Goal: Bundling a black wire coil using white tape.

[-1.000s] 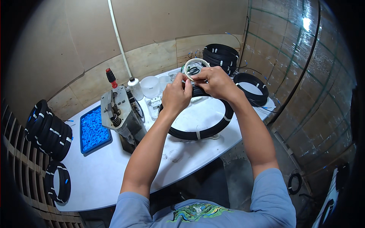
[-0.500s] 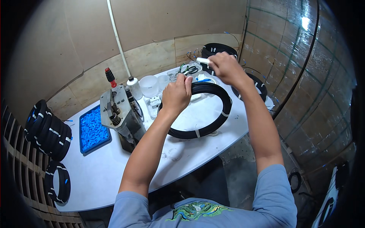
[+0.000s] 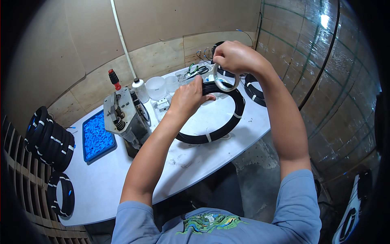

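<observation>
The left hand (image 3: 189, 97) grips a white-banded coil of black cable (image 3: 239, 106) over a white bench (image 3: 91, 195); the right hand (image 3: 239, 58) holds a pale ring-shaped roll (image 3: 226, 88) near the coil's far edge. Leftward: a metal device (image 3: 126, 106), a tray (image 3: 101, 154) of small blue pieces (image 3: 98, 134), stacked black coils (image 3: 50, 140).

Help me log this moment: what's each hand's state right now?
Left hand: closed, holding the black cable coil at its upper left.
Right hand: closed, holding the white ring-shaped roll.
</observation>
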A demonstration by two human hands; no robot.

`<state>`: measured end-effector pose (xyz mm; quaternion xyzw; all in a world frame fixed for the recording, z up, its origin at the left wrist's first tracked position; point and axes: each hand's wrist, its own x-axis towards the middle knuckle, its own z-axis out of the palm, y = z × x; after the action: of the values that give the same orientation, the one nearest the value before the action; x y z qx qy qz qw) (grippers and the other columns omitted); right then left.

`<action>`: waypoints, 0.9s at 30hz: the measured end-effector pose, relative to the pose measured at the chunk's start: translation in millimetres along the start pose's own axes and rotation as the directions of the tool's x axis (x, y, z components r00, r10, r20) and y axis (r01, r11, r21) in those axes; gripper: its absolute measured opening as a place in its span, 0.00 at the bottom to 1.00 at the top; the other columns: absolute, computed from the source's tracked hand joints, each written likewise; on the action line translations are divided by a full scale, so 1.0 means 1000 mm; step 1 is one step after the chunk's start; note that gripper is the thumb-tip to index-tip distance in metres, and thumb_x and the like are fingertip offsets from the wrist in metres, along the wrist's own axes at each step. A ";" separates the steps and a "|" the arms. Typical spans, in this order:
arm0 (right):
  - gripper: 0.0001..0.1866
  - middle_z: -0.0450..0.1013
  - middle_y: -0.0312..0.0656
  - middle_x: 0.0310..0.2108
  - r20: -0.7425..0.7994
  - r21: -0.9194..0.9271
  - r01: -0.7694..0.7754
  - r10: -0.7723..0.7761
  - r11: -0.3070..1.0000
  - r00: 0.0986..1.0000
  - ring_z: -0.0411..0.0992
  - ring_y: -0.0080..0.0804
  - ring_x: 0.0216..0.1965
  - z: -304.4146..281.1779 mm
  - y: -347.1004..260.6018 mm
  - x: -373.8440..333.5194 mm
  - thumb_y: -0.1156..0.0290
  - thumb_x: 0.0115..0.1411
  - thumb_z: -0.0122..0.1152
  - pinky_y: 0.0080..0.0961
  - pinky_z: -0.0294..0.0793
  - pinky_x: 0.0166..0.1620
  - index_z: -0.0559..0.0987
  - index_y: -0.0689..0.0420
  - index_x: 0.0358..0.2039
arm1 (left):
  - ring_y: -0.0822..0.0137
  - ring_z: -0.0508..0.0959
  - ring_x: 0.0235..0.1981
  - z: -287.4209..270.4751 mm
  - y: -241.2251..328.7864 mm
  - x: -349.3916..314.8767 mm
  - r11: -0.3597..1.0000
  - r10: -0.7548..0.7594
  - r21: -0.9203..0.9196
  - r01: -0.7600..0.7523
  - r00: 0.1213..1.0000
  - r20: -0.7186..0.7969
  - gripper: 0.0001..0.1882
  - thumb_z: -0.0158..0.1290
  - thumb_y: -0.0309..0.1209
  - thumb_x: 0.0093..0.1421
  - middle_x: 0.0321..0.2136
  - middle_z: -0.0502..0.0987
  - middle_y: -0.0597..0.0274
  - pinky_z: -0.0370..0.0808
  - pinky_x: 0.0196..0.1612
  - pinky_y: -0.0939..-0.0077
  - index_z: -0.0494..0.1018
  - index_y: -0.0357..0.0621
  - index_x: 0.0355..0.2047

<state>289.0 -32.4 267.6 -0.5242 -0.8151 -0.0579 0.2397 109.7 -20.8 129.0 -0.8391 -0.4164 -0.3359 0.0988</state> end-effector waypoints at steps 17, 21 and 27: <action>0.06 0.76 0.41 0.24 0.714 -0.055 -0.275 0.231 0.960 0.661 0.73 0.25 0.21 0.019 -0.022 0.075 0.72 0.54 0.63 0.20 0.66 0.19 0.80 0.62 0.29 | 0.44 0.81 0.24 0.000 0.010 -0.001 0.995 -0.097 0.022 0.097 0.995 0.015 0.35 0.63 0.55 0.52 0.20 0.78 0.45 0.76 0.25 0.54 0.63 0.37 0.41; 0.07 0.76 0.42 0.24 0.717 -0.047 -0.300 0.241 0.953 0.654 0.73 0.24 0.22 0.021 -0.023 0.077 0.72 0.53 0.64 0.19 0.65 0.19 0.80 0.62 0.29 | 0.43 0.80 0.24 0.004 0.006 -0.001 0.997 -0.075 0.016 0.075 0.997 0.006 0.35 0.64 0.55 0.51 0.20 0.78 0.45 0.76 0.26 0.53 0.64 0.37 0.40; 0.06 0.75 0.44 0.24 0.750 -0.070 -0.288 0.241 0.955 0.616 0.69 0.24 0.19 0.022 -0.030 0.073 0.74 0.52 0.64 0.20 0.59 0.16 0.78 0.63 0.26 | 0.41 0.80 0.25 -0.002 0.010 0.000 0.995 -0.101 -0.014 0.101 0.995 0.019 0.32 0.65 0.51 0.51 0.21 0.78 0.45 0.75 0.27 0.49 0.65 0.42 0.44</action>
<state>231.1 22.3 285.5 -0.6080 -0.7558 0.2227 -0.0973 116.2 -27.8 131.3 -0.8208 -0.4565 -0.3358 0.0716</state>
